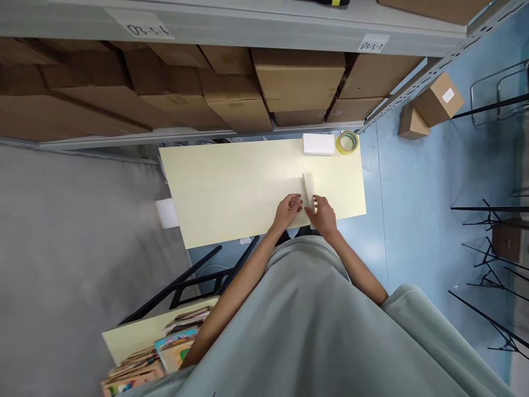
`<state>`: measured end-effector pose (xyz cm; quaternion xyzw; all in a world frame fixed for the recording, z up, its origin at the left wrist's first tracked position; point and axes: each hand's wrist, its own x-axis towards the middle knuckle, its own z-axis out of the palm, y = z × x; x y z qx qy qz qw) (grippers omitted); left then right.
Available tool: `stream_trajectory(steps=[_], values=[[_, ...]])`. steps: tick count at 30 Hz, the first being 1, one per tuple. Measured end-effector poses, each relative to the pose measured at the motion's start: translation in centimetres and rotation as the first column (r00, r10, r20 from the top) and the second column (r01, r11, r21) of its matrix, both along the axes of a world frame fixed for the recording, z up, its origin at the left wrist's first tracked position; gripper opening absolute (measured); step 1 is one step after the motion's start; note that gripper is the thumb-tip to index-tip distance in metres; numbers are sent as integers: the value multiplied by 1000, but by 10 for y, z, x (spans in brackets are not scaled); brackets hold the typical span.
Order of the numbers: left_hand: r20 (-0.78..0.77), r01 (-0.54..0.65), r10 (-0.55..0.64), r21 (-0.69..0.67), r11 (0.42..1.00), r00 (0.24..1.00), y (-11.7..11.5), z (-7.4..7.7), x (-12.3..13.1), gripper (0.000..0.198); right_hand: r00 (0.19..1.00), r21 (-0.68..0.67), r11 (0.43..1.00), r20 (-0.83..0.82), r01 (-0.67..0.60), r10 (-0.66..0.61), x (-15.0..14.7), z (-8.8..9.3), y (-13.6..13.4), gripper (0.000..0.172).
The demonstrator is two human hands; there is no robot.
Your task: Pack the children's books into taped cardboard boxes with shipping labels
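Observation:
A narrow white roll of thin sheet (308,184) lies nearly upright in the view on a pale yellow tabletop (231,193). A thin, faintly see-through sheet (287,186) seems to lie flat to the left of it. My right hand (323,216) is closed about the roll's lower part, thumb on its left side and fingers on its right. My left hand (288,210) is just left of the roll, fingers loosely curled and a little apart, with nothing visible in them. Behind the roll are a white box or stack of paper (318,144) and a yellow tape roll (347,143).
A metal shelf (248,25) packed with cardboard boxes (297,77) stands beyond the table. Lower left, a second tabletop (119,342) bears stacked books (176,347) beside a black metal frame (182,284). Cardboard boxes (438,100) and black racks (491,215) stand to the right.

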<state>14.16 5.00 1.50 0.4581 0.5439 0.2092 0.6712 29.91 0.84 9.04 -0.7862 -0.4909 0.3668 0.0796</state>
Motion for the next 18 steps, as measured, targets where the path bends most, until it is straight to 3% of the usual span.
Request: stream_trajectory(steps=[4, 8, 10, 13, 18], values=[[-37, -52, 53, 15, 999, 998, -3, 4, -34, 45, 998, -43, 997, 9, -67, 67, -45, -11, 10, 48], [-204, -62, 66, 27, 998, 977, 3, -20, -56, 42, 984, -46, 986, -82, -161, 157, -47, -33, 15, 49], [-255, -19, 25, 26, 999, 967, 7, -33, -62, 40, 995, -56, 995, -56, -85, 82, -30, -45, 16, 49], [-329, 47, -36, 25, 999, 944, 9, -45, -66, 37, 992, -105, 986, 5, 128, -128, -1, -64, 18, 48], [-339, -54, 42, -26, 998, 940, 7, -51, -65, 37, 913, -185, 923, -172, 338, -369, 22, -92, 26, 36]])
